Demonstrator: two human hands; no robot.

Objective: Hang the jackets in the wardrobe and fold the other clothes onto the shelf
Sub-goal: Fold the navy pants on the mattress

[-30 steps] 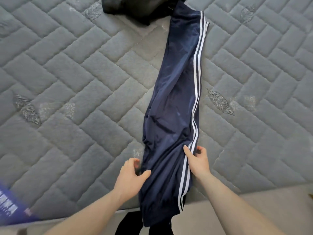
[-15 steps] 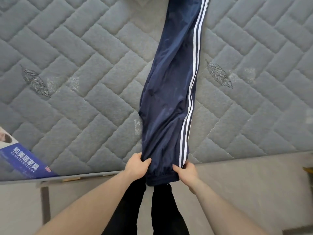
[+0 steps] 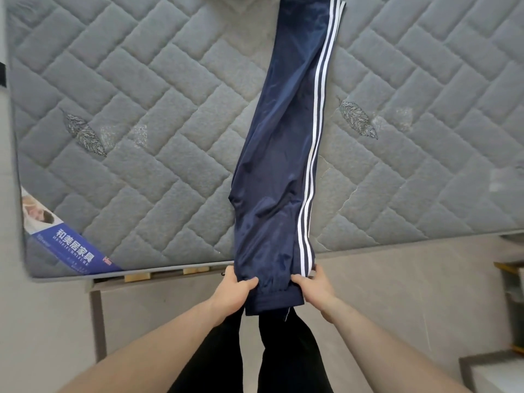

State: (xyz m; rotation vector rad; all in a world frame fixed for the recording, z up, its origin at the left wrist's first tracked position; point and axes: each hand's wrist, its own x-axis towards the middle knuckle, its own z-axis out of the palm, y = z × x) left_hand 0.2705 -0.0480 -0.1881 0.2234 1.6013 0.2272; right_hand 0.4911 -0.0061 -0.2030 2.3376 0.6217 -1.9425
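Navy pants [image 3: 279, 154] lie stretched along the mattress [image 3: 158, 114]. Left hand [image 3: 233, 291] and right hand [image 3: 315, 287] each pinch a cuff corner, fingers curled on the fabric.

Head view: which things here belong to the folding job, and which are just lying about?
In the job:
- navy track pants, laid lengthwise on the mattress
- left hand and right hand, gripping the near end of the pants

Lying about:
- blue label on the mattress corner
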